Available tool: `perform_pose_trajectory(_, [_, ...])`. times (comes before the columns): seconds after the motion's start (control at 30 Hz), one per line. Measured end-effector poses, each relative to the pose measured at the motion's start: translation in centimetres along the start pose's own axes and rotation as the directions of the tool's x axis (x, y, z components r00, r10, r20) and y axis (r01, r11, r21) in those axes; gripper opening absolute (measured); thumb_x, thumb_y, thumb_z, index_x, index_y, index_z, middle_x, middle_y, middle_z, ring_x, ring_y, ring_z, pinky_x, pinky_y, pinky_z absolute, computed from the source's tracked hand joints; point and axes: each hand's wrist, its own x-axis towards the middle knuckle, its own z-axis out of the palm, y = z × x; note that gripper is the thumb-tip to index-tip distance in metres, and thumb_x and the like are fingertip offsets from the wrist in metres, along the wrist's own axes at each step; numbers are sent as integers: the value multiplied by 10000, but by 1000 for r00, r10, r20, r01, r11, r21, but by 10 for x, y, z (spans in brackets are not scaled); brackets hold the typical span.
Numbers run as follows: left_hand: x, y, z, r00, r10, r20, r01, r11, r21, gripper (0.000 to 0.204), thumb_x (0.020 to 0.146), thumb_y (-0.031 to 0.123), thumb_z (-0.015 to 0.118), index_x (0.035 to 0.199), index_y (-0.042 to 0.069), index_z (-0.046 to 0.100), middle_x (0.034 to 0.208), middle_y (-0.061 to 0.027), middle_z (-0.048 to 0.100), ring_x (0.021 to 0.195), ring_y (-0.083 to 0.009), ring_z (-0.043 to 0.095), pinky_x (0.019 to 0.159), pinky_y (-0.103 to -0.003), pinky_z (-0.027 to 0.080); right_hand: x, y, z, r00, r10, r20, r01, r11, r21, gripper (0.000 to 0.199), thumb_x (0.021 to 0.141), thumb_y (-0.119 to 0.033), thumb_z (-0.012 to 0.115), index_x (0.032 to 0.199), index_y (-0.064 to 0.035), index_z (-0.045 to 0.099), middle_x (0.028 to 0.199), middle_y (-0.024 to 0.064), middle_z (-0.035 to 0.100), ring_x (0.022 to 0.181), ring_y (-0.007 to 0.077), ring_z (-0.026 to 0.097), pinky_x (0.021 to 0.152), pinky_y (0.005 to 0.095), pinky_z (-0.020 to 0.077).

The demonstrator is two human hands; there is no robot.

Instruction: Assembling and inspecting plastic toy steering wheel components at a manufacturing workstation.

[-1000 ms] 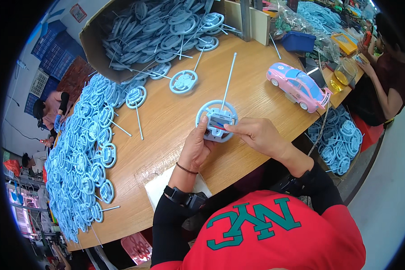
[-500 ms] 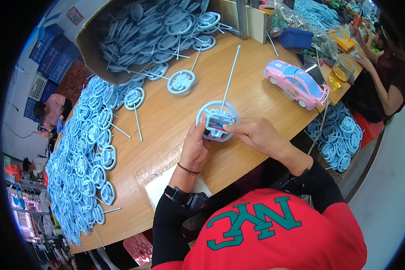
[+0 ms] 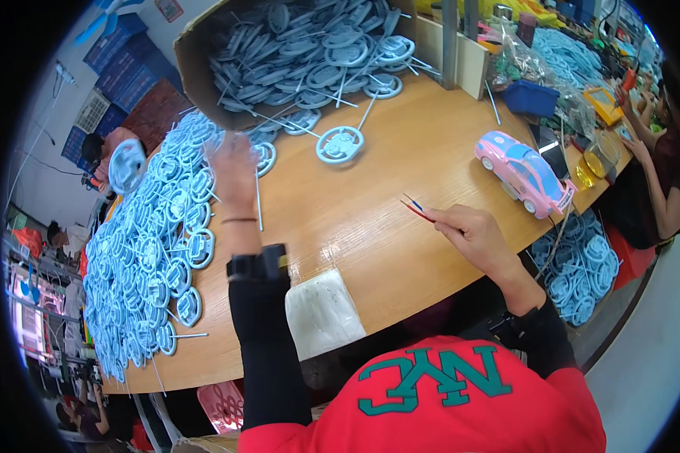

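My left hand (image 3: 234, 170) is blurred and reaches over the right edge of a heap of light-blue toy steering wheels (image 3: 147, 249). Its fingers look spread, with nothing visible in them. Left of it, apart from the hand, a single light-blue steering wheel (image 3: 128, 166) shows blurred in mid-air above the heap. My right hand (image 3: 468, 234), over the table's right half, pinches a thin two-pronged tool like tweezers (image 3: 417, 208), one prong red and the other bluish. The tips point up and left, apart from any wheel.
A cardboard box (image 3: 196, 75) full of wheels lies at the back. One wheel with a rod (image 3: 340, 145) rests before it. A pink toy car (image 3: 523, 174) and a blue bin (image 3: 530, 98) stand right. A white sheet (image 3: 323, 313) lies at the near edge. Other people work nearby.
My left hand has let go of the steering wheel and swung left and away from me; that wheel is now in the air. My right hand has drawn right with the tool. The view has shifted.
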Motion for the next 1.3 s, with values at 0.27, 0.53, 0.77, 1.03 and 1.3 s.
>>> perform_pose_trajectory(0.27, [-31, -105, 129, 939, 172, 297, -253, -238, 938, 962, 716, 722, 630, 1319, -14, 486, 1390, -288, 413, 1362, -440, 288, 1107, -540, 218, -11, 5, -1, 995, 86, 60, -87, 996, 24, 242, 863, -94, 627, 1096, -78, 692, 816, 131, 648, 730, 285, 632, 644, 355, 490])
perform_pose_trajectory(0.53, [-11, -125, 129, 957, -131, 260, -290, -354, 889, 564, 843, 456, 614, 1200, 21, 580, 1029, -189, 667, 987, -337, 638, 855, -459, 438, -13, 7, 6, 998, 54, 39, -56, 997, 46, 233, 857, -83, 635, 1081, -70, 696, 800, 136, 645, 710, 283, 627, 617, 345, 483])
perform_pose_trajectory(0.77, [-76, -28, 127, 973, 185, 139, -222, 580, 784, 388, 924, 305, 590, 1137, -19, 606, 1009, -148, 678, 856, -225, 662, 806, -319, 498, -6, -2, 13, 999, 43, 24, -45, 995, 94, 217, 862, -66, 634, 1070, -60, 697, 808, 142, 653, 702, 282, 629, 616, 338, 486])
perform_pose_trajectory(1.03, [-167, -41, 121, 919, -364, 151, 385, 913, -136, 397, 1004, 294, 512, 1268, -2, 536, 1121, -81, 634, 995, -160, 617, 867, -304, 505, 12, -17, 16, 995, -91, -48, 89, 995, -47, 242, 872, -100, 626, 1106, -98, 685, 817, 112, 646, 722, 281, 635, 617, 365, 495])
perform_pose_trajectory(1.3, [-191, -66, 129, 878, -388, 280, 441, 884, -157, 308, 1011, 229, 491, 1259, 50, 526, 1126, -47, 623, 1024, -152, 602, 899, -333, 500, 1, -8, 14, 998, -20, 53, 29, 981, -190, 281, 848, -96, 608, 1114, -145, 686, 809, 92, 636, 726, 292, 637, 621, 400, 506])
